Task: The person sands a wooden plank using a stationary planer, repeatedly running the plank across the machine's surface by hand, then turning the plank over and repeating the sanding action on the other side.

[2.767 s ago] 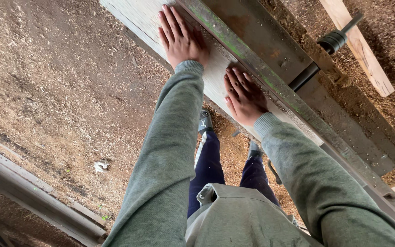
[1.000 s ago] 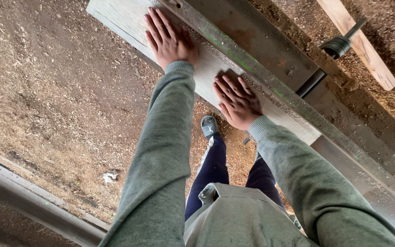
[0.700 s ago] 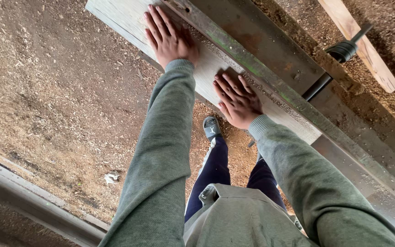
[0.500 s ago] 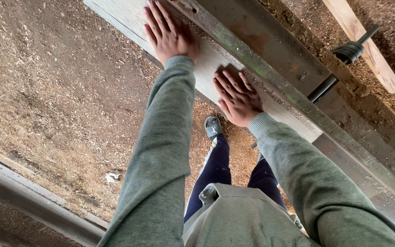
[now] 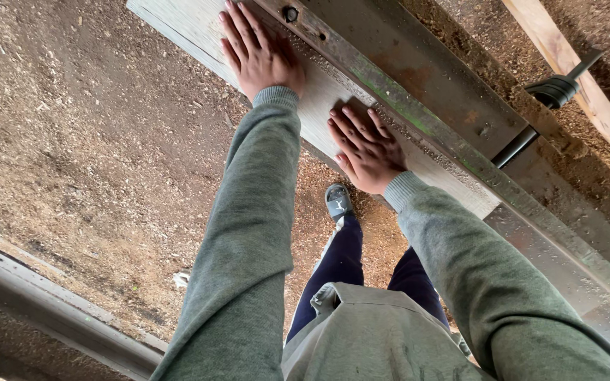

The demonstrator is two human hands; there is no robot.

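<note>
Both hands lie flat, fingers stretched out and gripping nothing, palms down on a pale wooden plank (image 5: 319, 92). The left hand (image 5: 259, 53) rests further along it, the right hand (image 5: 368, 149) nearer the body. The plank runs slantwise on the steel worktop (image 5: 566, 247), its far edge just beyond the fingertips and touching a rusty metal guide rail (image 5: 418, 106) with green paint traces. Past the rail lie a black brush (image 5: 555, 88) and a wood strip (image 5: 573, 67). Sawdust covers the floor (image 5: 86, 134) below, where a grey shoe (image 5: 338, 201) shows
</note>
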